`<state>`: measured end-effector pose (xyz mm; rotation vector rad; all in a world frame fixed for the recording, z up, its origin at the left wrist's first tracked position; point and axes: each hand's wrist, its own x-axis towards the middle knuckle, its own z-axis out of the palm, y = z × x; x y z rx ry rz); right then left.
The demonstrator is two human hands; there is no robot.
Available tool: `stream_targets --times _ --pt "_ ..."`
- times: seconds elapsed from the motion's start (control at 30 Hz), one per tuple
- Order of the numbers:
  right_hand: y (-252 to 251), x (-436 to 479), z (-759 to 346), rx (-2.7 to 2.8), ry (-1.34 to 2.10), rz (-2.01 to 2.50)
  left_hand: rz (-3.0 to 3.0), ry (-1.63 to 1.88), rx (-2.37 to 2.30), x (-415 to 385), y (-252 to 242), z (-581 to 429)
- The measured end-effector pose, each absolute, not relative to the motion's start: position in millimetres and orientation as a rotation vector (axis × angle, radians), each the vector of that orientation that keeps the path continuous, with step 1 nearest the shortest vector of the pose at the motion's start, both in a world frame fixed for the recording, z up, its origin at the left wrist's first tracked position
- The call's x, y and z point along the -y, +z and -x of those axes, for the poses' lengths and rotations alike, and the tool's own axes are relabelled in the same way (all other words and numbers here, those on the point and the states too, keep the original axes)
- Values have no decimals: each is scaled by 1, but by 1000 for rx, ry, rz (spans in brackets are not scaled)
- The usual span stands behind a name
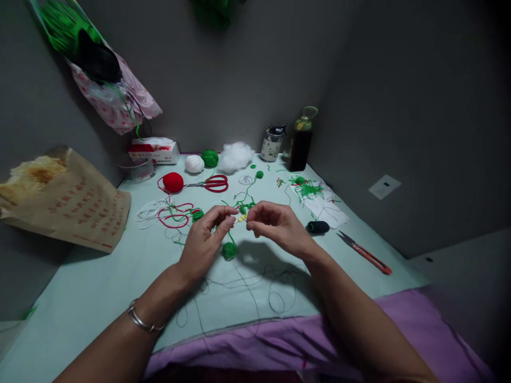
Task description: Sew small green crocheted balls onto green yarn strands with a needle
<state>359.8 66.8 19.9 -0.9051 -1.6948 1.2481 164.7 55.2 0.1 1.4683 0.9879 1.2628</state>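
My left hand (205, 234) is closed in a pinch, thumb and forefinger together at the middle of the table. Facing it, my right hand (275, 226) pinches too, its fingertips a short gap away. Between the two sets of fingertips are a small yellow piece (242, 218) and a thin pale sliver; which fingers grip which is too small to tell. Green yarn bits (244, 206) lie just behind the fingertips. Below my left fingers rests a small green crocheted ball (229, 251) with a strand running up from it. Loose dark thread (255, 279) loops across the table in front.
Red-handled scissors (215, 183), a red yarn ball (173, 182) and white stuffing (236, 157) lie behind my hands. Thread snips (365, 252) and a dark thread spool (318, 227) lie right. A paper bag with bread (88, 202) stands left; a bottle (301, 143) stands back right.
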Motion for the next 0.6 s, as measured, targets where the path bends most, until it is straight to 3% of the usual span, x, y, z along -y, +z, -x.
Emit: stream_targets --times 0.4,0.6 --pt "21 -63 -357 1854 1194 968 -1484 1256 -986 -53 -1 -168" --pt "23 -61 -355 1664 1209 900 -1831 1235 -929 -53 -7 -171"
